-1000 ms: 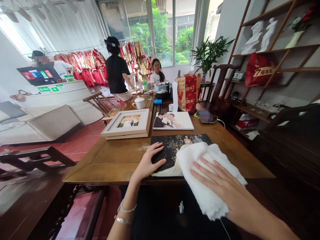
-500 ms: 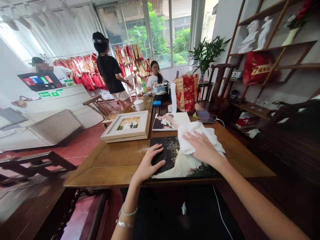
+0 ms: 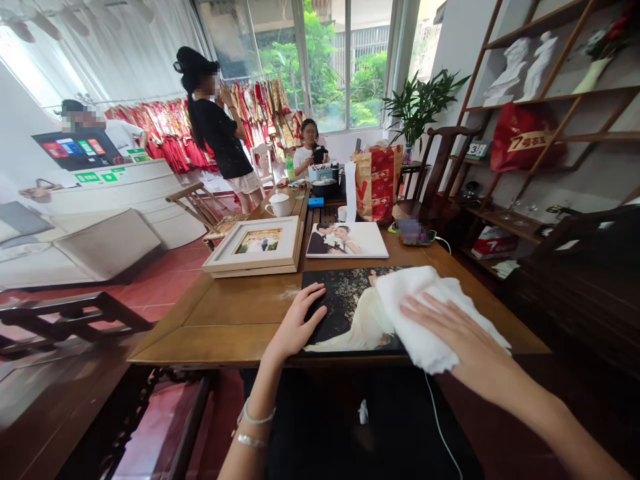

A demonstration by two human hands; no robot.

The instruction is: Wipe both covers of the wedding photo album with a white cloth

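A dark photo panel (image 3: 341, 300) showing a white gown lies flat at the front edge of the wooden table. My left hand (image 3: 299, 323) rests on the panel's left edge, fingers spread and holding nothing. Under my right hand (image 3: 453, 337) is a white cloth (image 3: 425, 317), pressed over the right part of the panel and hanging past its right and front edges. The cloth hides that part of the picture, and the right fingers are slightly blurred.
Beyond the panel lie a framed picture (image 3: 255, 243) and a white-edged couple photo (image 3: 347, 240). Farther back are a lidded white cup (image 3: 278, 204), a red and tan paper bag (image 3: 379, 183) and a phone (image 3: 415, 231) on a cable. Several people are across the room.
My right hand and the cloth have slid right and toward me, uncovering more of the panel's middle. The left hand stays at the left edge. The standing person has raised a hand.
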